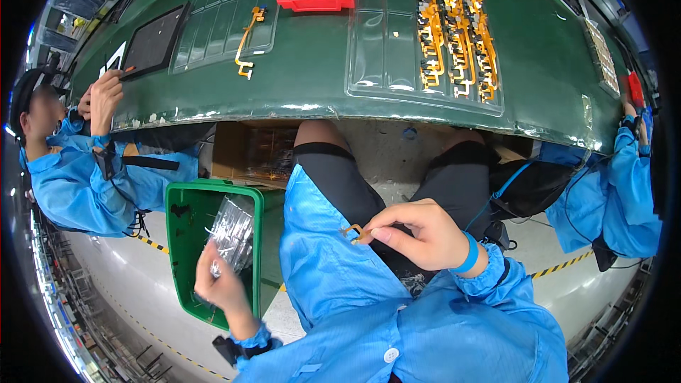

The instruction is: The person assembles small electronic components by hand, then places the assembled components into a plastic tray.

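Over my lap, my right hand (425,235) pinches a small orange flex cable (357,232) between thumb and fingertips. A blue band circles that wrist. My left hand (221,285) is above the green bin (257,241), its fingers smeared by motion, so whether they hold anything is unclear. Clear plastic scraps (234,227) lie inside the bin beside those fingers. On the green table, a single orange flex cable (244,46) lies partly on the left clear tray (206,21). Rows of similar flex cables (461,42) fill the right side of another clear tray (372,64).
A red box (312,4) of small white pieces stands between the trays. Under the table is a cardboard box (225,149). A black flat panel (156,39) lies near a co-worker (92,184) at left; another person's blue sleeve (610,206) shows at right.
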The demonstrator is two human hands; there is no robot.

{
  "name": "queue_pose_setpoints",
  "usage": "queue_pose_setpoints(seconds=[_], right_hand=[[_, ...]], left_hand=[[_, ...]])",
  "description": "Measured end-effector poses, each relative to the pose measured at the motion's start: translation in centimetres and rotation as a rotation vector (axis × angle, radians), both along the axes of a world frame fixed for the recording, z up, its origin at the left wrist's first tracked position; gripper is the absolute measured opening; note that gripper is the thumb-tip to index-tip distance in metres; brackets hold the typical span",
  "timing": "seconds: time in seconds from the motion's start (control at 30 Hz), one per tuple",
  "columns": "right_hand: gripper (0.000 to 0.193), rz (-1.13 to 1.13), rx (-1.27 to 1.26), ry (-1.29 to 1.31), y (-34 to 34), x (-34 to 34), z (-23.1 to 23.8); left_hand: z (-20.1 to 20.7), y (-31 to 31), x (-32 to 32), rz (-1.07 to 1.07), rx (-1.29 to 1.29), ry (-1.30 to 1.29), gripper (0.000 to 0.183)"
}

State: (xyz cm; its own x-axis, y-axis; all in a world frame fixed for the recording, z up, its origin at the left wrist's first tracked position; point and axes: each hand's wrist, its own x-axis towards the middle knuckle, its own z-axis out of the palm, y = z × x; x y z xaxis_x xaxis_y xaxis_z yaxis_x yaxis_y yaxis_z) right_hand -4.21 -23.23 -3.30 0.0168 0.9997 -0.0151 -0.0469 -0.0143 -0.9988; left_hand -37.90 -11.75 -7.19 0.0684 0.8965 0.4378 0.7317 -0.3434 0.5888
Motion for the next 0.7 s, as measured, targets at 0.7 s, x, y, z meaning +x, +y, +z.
queue_pose_setpoints(seconds=[0.7], right_hand=[[0.017,-0.415,0.052,0.439,2.4,-4.7,0.2]], left_hand=[[1.0,-2.2,15.3,-0.605,-1.292,-1.583,0.033]])
